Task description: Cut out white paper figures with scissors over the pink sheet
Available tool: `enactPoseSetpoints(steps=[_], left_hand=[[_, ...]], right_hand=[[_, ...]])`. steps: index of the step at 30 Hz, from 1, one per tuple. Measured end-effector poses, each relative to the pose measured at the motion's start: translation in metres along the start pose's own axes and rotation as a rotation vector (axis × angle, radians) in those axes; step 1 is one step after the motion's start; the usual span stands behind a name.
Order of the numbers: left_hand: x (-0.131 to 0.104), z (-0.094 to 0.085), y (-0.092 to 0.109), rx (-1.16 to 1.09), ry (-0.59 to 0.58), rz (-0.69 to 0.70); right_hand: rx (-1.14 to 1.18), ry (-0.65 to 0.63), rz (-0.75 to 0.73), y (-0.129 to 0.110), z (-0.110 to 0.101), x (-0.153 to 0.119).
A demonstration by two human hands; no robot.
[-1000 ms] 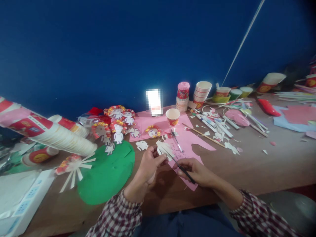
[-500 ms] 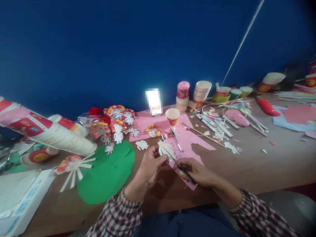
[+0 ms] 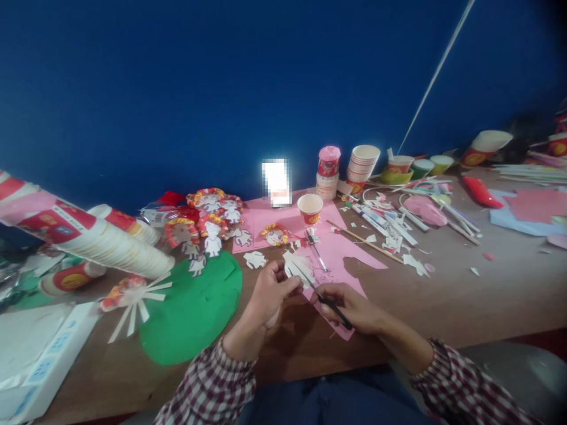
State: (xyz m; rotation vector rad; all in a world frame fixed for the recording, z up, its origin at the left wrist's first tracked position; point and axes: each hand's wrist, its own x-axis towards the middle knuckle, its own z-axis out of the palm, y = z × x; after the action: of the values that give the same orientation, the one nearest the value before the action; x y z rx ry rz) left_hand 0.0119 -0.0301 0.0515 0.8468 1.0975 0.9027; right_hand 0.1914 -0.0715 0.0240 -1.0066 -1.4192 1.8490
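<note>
Between its thumb and fingers, my left hand (image 3: 272, 292) pinches a white paper piece (image 3: 297, 265). My right hand (image 3: 348, 306) is closed around the dark handles of a pair of scissors (image 3: 325, 300), whose blades point up and left across the paper. Under both hands lies pink paper (image 3: 339, 257) with drawn lines. On it rest a pen (image 3: 318, 254) and a paper cup (image 3: 310, 209). Left of the cup is a small cut-out figure with a drawn face (image 3: 273, 235). Another white cut-out (image 3: 256, 260) lies just beyond my left hand.
Green paper (image 3: 190, 313) sits to the left, near a long leaning stack of cups (image 3: 119, 251) and a white box (image 3: 57, 360). Decorated paper figures (image 3: 212, 236) are grouped behind it. Markers (image 3: 385, 218), paper scraps and a stick (image 3: 367, 242) spread over the right side.
Almost nothing differs. The scissors and both hands stay at nearly the same place on the white paper, with only a very slight shift.
</note>
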Motion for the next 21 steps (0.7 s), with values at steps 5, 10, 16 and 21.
enactPoseSetpoints(steps=[5, 10, 16, 21], left_hand=[[-0.0009, -0.0004, 0.0003, 0.005, -0.011, -0.007], [-0.0006, 0.0007, 0.0018, -0.020, 0.009, -0.025], [-0.0001, -0.0006, 0.0005, -0.029, 0.020, -0.025], [0.0006, -0.0011, 0.0002, -0.041, 0.021, -0.049]], right_hand=[[0.005, -0.002, 0.021, 0.0006, -0.0003, -0.0004], [-0.015, 0.022, -0.002, -0.0039, 0.0007, -0.0004], [-0.036, 0.046, -0.012, -0.0061, 0.0029, -0.0002], [-0.034, 0.068, -0.019, -0.0065, 0.0036, -0.0002]])
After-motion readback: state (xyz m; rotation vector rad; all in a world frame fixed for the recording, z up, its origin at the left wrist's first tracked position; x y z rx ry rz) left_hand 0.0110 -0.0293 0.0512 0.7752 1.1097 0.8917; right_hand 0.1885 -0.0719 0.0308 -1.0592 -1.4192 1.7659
